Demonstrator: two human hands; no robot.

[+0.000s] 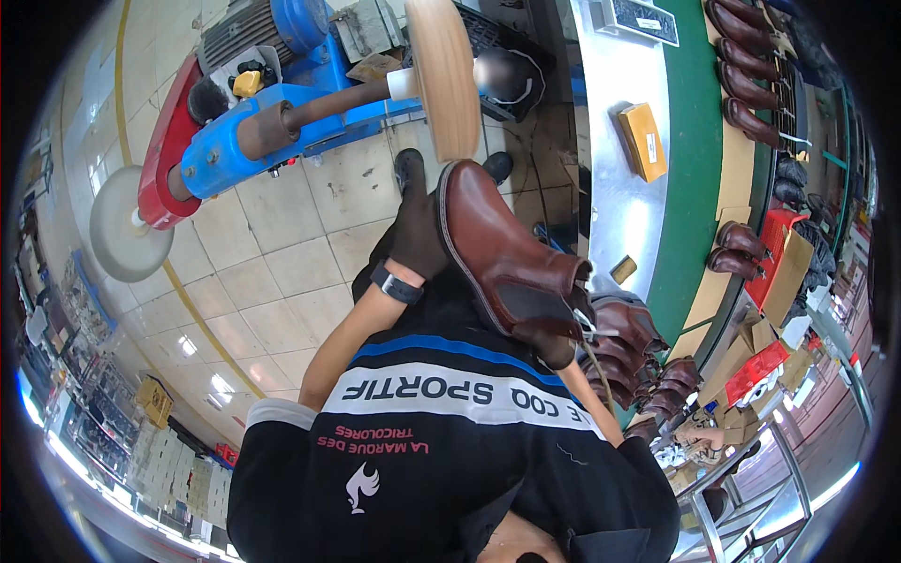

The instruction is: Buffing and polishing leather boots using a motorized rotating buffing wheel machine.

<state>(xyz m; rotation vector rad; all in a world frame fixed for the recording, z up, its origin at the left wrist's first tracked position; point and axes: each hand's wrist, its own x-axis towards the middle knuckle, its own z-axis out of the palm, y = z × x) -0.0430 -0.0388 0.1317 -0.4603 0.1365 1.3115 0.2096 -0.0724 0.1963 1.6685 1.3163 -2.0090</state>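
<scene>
I hold a brown leather ankle boot [497, 253] with its sole turned left and its toe pointing up at a tan buffing wheel [443, 75]. The toe sits just under the wheel's rim; I cannot tell whether they touch. My left hand [416, 235], in a black glove with a dark wristband, grips the boot's forepart from the sole side. My right hand [556, 345], also in a black glove, holds the boot at its opening and heel end, partly hidden by the shaft.
The wheel sits on the shaft of a blue and red polishing machine [235, 141], with a grey wheel [122, 230] at its other end. At the right are a metal and green conveyor [690, 188], a yellow box [643, 141], and several brown boots [648, 361] piled near my right elbow.
</scene>
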